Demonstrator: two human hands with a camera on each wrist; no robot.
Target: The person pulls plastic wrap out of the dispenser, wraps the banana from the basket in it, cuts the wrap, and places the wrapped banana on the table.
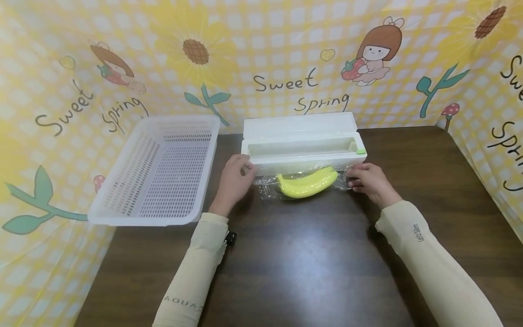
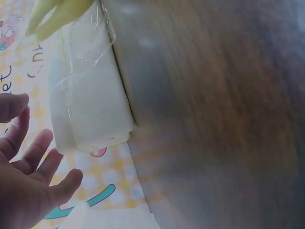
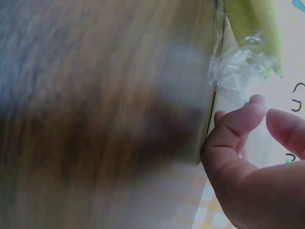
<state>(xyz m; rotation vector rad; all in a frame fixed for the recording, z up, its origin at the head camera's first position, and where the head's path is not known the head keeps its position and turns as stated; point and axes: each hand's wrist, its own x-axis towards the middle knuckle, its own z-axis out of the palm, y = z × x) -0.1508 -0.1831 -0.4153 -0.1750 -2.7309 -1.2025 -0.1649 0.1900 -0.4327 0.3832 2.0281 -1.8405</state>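
A yellow banana (image 1: 308,182) lies in clear plastic film (image 1: 268,187) along the front of a white cling film box (image 1: 304,166). The box's lid (image 1: 300,126) is raised, and a small green piece (image 1: 360,151) sits at its right end. My left hand (image 1: 238,179) is by the box's front left corner; in the left wrist view its fingers (image 2: 35,152) are spread and hold nothing. My right hand (image 1: 372,181) is at the film's right end. In the right wrist view, crumpled film lies just beyond its fingertips, with thumb and forefinger apart.
A white plastic basket (image 1: 206,190) with slotted walls stands left of the box on the dark wooden table (image 1: 302,268). A yellow checked cloth (image 1: 261,54) with flowers and lettering hangs behind and along both sides.
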